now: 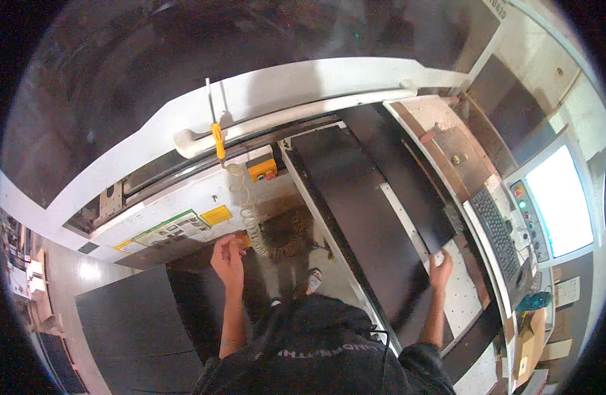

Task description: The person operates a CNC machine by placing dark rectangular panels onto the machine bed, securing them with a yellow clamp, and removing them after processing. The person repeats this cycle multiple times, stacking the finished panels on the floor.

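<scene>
My right hand (440,270) grips the near end of a long narrow dark panel (402,178) lying on the machine's table. Beside that strip, to its left, lies a wider dark panel (356,204); a pale perforated strip (400,214) shows between the two. My left hand (228,260) hangs in the air at the left of my body, fingers loosely curled and nothing visible in them. Just beyond it are the machine's white front panel (178,227) and a coiled pale cord (249,220).
A yellow-handled screwdriver (217,139) stands against the white machine's rail. An orange control box (262,170) is below it. On the right are a keyboard (494,227), a lit monitor (560,201) and a teal bottle (533,301). Large dark sheets (135,329) lie stacked at lower left.
</scene>
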Available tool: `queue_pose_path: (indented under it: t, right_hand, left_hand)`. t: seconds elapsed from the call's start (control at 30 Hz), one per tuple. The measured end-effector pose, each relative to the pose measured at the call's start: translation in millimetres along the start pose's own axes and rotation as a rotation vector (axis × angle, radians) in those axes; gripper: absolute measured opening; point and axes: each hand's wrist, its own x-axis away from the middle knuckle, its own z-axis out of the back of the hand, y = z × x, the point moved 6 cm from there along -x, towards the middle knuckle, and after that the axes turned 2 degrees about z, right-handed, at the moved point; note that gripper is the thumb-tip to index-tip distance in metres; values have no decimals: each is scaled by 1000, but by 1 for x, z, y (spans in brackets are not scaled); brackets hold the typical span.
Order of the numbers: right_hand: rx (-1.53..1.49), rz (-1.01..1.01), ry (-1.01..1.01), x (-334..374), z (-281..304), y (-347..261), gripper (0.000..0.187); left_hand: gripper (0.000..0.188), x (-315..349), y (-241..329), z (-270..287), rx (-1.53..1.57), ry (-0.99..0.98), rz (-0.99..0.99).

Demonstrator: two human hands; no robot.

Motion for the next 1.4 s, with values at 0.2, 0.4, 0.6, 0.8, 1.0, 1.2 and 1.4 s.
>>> queue_pose_path:
  t: [0.2,0.4,0.6,0.8,1.0,1.2,1.4]
  right_hand:
    - [-113,231,79,72,5,-121,24]
    - [-38,317,38,86,6,-150,16]
    - [-54,269,37,85,8,-155,15]
    - [-63,250,45,86,9,-147,16]
    - [-57,237,34,79,7,-151,16]
    - [-67,238,35,80,12,-152,17]
    - [-66,213,16,77,11,-151,16]
  left_hand:
    - [24,-70,95,-12,-91,19,-448]
    - [68,-160,155,-75,-742,99,-806]
    - [61,-198,130,-102,-1041,160,-612]
    - [48,-143,143,-90,-303,-296,-326]
    - [52,57,45,-120,-563,-1063,-82]
    - [55,91,30,-130,-905,-909,-85]
    - [53,-11,46,-48,-911,-330,-54]
